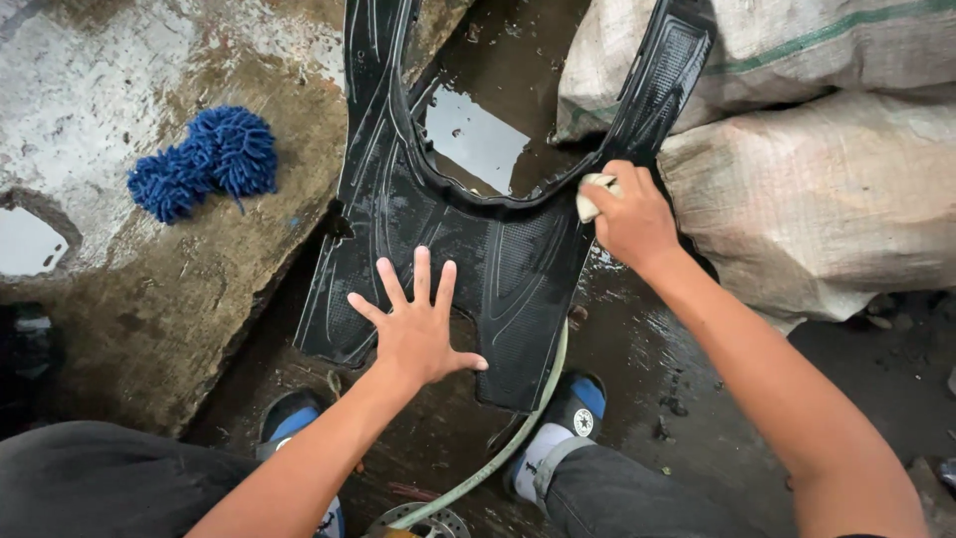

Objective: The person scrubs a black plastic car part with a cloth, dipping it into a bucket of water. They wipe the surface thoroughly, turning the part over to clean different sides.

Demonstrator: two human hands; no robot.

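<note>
At frame centre, the left hand [418, 324] presses flat, fingers spread, on a wet black ribbed rubber floor mat [498, 259]. Right of centre, the right hand [632, 219] is closed around what seems a pale sponge [595, 194], touching the mat's edge.

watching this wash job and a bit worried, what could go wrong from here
1. The ground is wet, and a hose runs between the shoes; a slip or trip seems possible.
2. The left hand presses flat on the wet black mat; it may slide.
3. The right hand rubs a small cloth at the mat's edge, beside the sacks; knuckles could scrape.
</note>
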